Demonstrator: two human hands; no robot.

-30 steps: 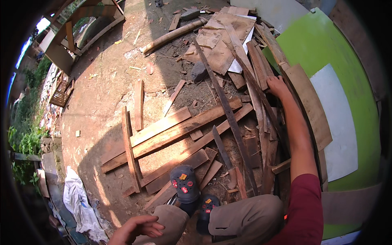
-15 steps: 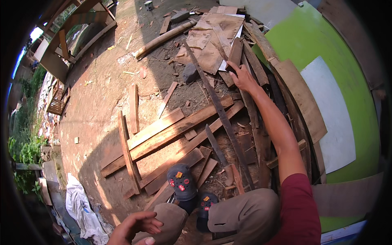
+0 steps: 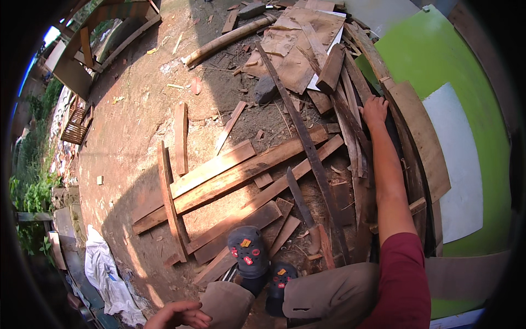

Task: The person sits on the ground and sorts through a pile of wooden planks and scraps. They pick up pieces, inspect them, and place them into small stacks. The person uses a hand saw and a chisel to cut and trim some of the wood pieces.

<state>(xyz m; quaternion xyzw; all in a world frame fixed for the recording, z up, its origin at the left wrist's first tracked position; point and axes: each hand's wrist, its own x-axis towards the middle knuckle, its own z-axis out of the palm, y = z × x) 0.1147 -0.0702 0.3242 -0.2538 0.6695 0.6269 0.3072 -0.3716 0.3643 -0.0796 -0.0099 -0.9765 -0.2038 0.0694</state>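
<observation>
My right hand (image 3: 375, 112) reaches out to the wood pile on the right, its fingers curled over the near end of a brown wooden plank (image 3: 357, 81). Just left of it a short thick wood block (image 3: 331, 69) rests on the pile, untouched. Low in the view, beside my left knee, my left hand (image 3: 179, 315) is empty with its fingers loosely stretched out. A machete (image 3: 297, 198) lies on the ground in front of my feet, its blade pointing away from me. A long thin dark strip of wood (image 3: 302, 137) crosses the boards next to it.
Several sawn boards (image 3: 224, 182) lie across the ground ahead. A round pole (image 3: 229, 41) and a dark stone (image 3: 265, 90) are farther off. Green and white sheets (image 3: 455, 164) line the right side. A white sack (image 3: 107, 277) lies at left; a wooden frame (image 3: 85, 49) stands far left.
My right hand has let go of the short thick block and moved right and nearer, onto another plank. The block now rests on the pile. My left hand has dropped slightly.
</observation>
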